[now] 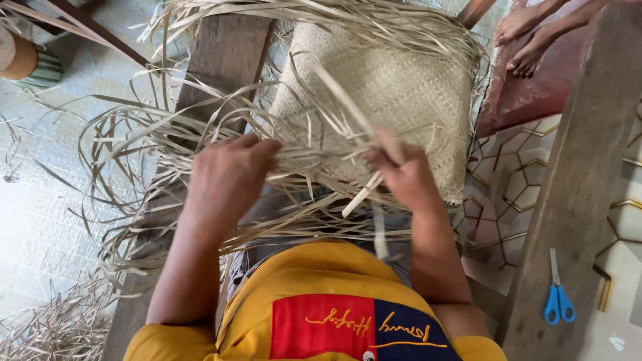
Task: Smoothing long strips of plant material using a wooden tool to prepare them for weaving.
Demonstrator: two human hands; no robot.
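The woven mat [394, 93] lies across the person's lap and reaches away from the body, and a broad panel of it is already closely plaited, pale and even. What is left, by my judgement, is the border: loose strips [167, 134] fan out unwoven along the mat's near edge and its left side, with more trailing past its far edge. The left hand [231, 177] rests at the mat's near left corner, fingers curled down over a bundle of those strips and pressing them flat. The right hand [401, 175], at the mat's near edge, pinches a single stiff strip [361, 127] between thumb and fingers, the strip slanting up across the finished panel. Blue-handled scissors [558, 301] lie well to the right of the mat (on a wooden plank, untouched). Beyond the mat's far right corner, another person's bare feet [525, 40] rest on a red surface.
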